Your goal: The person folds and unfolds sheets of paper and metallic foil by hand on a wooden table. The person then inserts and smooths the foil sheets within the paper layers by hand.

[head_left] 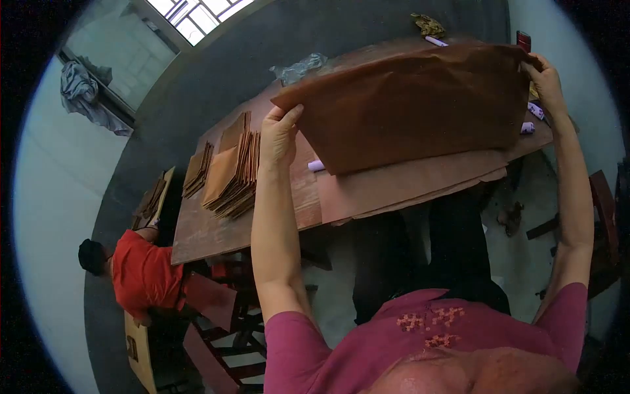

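Note:
A large brown sheet (413, 108) is held up, stretched between my two hands over the table. My left hand (281, 134) pinches its upper left corner between thumb and fingers. At the upper right corner, my right hand (546, 80) grips the sheet's edge. Below the raised sheet, a pile of similar flat sheets (420, 180) lies along the table's near edge, partly hidden by it. To the left of my left hand stand folded brown pieces (230, 174) in a stack, with a smaller stack (197, 172) beside them.
The wooden table (207, 233) also bears clear plastic (300, 68), purple-white rolls (316, 166) and a crumpled yellowish piece (428, 25). A person in red (146, 272) sits at another table at the left. Chairs (213, 299) stand between; a red chair (605, 217) is at right.

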`<move>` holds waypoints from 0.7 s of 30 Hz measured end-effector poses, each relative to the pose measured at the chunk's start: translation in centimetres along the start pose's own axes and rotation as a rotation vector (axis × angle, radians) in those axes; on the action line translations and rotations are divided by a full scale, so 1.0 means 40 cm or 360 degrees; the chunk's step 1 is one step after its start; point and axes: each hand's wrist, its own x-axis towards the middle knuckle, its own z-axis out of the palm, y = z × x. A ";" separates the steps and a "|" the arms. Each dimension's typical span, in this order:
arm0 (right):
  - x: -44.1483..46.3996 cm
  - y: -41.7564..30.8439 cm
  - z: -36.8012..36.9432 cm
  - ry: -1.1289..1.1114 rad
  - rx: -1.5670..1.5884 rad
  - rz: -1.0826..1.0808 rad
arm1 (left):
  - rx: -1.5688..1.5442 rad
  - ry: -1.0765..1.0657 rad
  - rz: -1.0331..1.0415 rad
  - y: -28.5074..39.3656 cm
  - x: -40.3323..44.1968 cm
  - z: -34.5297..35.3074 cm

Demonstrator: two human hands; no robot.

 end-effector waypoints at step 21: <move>-0.018 -0.041 -0.003 0.0111 -0.0096 0.0169 | -0.0031 -0.0044 0.0194 0.028 0.013 -0.005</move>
